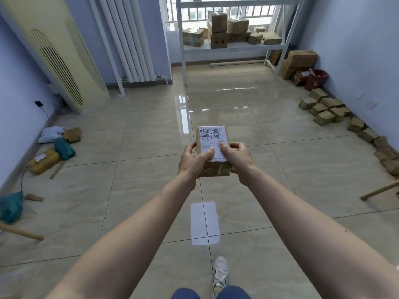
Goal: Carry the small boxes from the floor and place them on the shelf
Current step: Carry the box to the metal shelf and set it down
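Observation:
I hold a small brown cardboard box [212, 139] with a white shipping label in front of me, above the tiled floor. My left hand [193, 161] grips its left side, thumb on the label. My right hand [236, 159] grips its right side. Far ahead stands a white metal shelf [233, 49] whose lower board carries several cardboard boxes [218, 29]. A row of several small brown boxes [323, 108] lies on the floor along the right wall.
Larger cartons [299, 61] and a red bucket [316, 79] sit beside the shelf at the right. Parcels and bags [55, 145] lie by the left wall near a standing air conditioner [58, 57]. A white radiator [127, 39] hangs at the back left. Wooden sticks [21, 231] lie at both sides.

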The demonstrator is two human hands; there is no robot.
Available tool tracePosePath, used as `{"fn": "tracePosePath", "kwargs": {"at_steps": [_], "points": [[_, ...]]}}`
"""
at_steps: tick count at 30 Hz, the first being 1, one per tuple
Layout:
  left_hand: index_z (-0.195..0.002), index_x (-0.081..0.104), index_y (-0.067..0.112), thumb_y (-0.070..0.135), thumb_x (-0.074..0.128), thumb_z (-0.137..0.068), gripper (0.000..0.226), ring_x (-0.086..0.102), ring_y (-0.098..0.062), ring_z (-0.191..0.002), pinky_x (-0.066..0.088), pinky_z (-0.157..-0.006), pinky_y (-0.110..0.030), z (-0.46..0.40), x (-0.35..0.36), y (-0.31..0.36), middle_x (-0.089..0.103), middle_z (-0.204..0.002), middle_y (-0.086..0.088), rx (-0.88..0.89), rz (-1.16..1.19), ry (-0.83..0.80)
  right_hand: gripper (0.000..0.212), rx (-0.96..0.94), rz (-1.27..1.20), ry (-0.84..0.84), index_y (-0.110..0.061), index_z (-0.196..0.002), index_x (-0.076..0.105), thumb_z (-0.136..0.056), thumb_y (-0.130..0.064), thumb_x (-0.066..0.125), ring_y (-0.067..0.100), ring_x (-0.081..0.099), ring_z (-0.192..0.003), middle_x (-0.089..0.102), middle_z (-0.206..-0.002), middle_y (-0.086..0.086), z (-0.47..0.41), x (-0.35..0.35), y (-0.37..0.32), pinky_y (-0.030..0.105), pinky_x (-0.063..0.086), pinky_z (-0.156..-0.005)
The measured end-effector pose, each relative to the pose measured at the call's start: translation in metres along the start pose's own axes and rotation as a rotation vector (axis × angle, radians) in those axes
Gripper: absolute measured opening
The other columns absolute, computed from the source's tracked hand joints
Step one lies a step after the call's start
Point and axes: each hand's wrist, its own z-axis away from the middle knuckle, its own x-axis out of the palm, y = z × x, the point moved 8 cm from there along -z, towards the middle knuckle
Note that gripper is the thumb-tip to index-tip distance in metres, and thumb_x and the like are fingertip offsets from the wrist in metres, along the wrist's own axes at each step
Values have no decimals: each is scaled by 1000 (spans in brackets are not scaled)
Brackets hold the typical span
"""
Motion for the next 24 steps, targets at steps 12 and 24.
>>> {"fn": "tracePosePath", "kwargs": {"at_steps": [12,24], "points": [[-140,48,25,27,76,-84,63,69,-11,-74,48,-41,-13,-154,33,68,71,-117,-9,-19,72,1,53,-14,30,-48,-6,-126,47,-88,-32,72,25,70,-99,66,-121,14,-169,15,-69,40,61,-74],[-141,51,27,17,75,-84,63,71,-4,-64,51,-46,-14,-329,24,147,72,-110,-5,1,123,-35,49,-58,38,-57,-7,-126,46,-90,-31,68,27,70,-100,66,-123,14,-340,78,-145,47,58,-83]]}}
